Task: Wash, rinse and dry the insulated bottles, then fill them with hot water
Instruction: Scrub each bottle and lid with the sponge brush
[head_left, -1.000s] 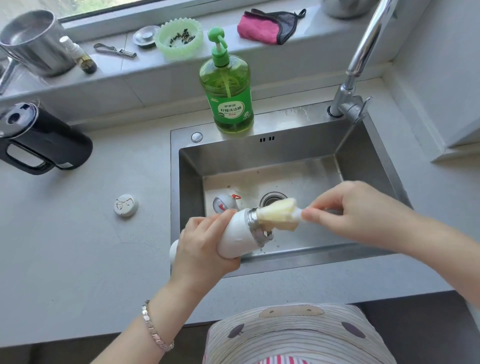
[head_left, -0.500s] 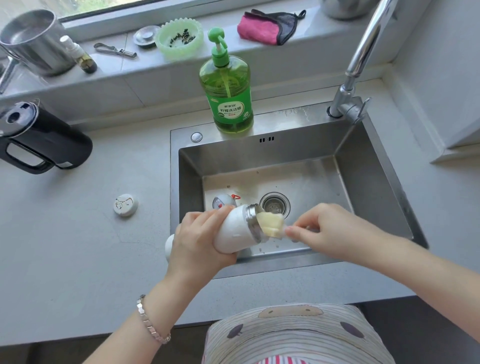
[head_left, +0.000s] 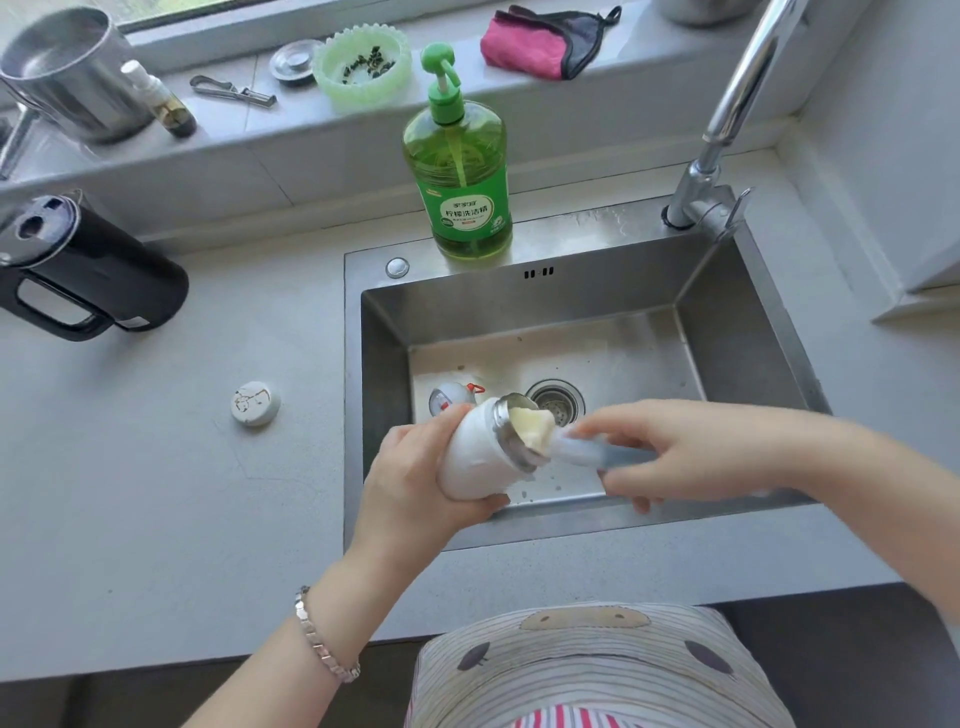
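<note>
A small white insulated bottle (head_left: 475, 452) with a steel rim lies tilted over the front of the steel sink (head_left: 748, 332), mouth pointing right. My left hand (head_left: 410, 483) grips its body. My right hand (head_left: 691, 452) holds the pale blue handle of a bottle brush (head_left: 582, 447), whose yellow sponge head sits in the bottle's mouth. A second small bottle (head_left: 449, 397) with a red loop lies on the sink floor beside the drain (head_left: 555, 399). A white bottle cap (head_left: 254, 402) rests on the counter to the left.
A green dish-soap pump bottle (head_left: 462, 171) stands on the sink's back rim. The tap (head_left: 727, 119) rises at the back right. A black kettle (head_left: 83, 270) sits far left. The windowsill holds a steel pot (head_left: 67, 73), green bowl (head_left: 363, 65) and pink cloth (head_left: 530, 44).
The brush head went into the bottle's mouth half a second ago and has now come partly back out. My right hand has slid back to the right along the handle.
</note>
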